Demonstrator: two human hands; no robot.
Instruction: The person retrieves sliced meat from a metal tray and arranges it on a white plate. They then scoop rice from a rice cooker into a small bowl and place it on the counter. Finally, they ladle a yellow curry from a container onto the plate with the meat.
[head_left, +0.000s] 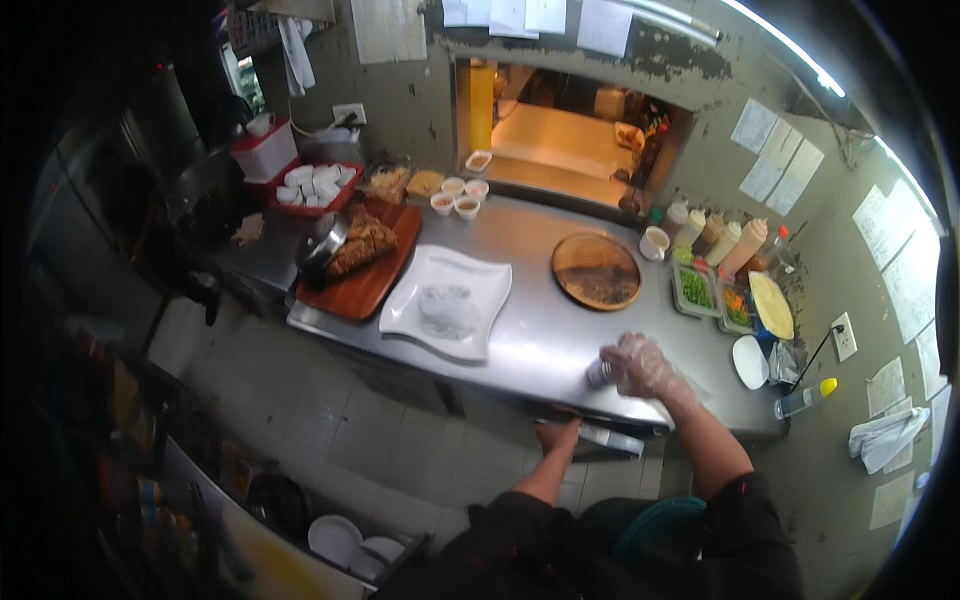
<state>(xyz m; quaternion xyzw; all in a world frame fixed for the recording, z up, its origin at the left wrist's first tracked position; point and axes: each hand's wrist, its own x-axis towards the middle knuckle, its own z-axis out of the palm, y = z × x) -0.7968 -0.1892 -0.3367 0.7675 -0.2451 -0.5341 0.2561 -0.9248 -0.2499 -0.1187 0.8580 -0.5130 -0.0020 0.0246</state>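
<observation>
My right hand (637, 366), in a clear plastic glove, is closed around a small cylindrical container (598, 373) at the front of the steel counter (536, 315). Just below the counter's front edge, my left hand (556, 433) is by a partly open drawer (611, 439); whether its fingers grip the drawer is unclear. Left of my hands lies a white wavy-edged square plate (491, 300) with crumpled clear plastic (448, 311) on it. Beyond my right hand sits a round wooden plate (596, 271). A large browned piece of meat (364, 244) rests on a reddish wooden board (367, 292), beside a metal-and-black object.
Squeeze bottles (742, 244), a white cup (654, 244) and tubs of chopped greens (696, 289) line the right wall. Small sauce cups (467, 208) and a red basket of white dishes (315, 185) stand at the back left. A person is at the far left.
</observation>
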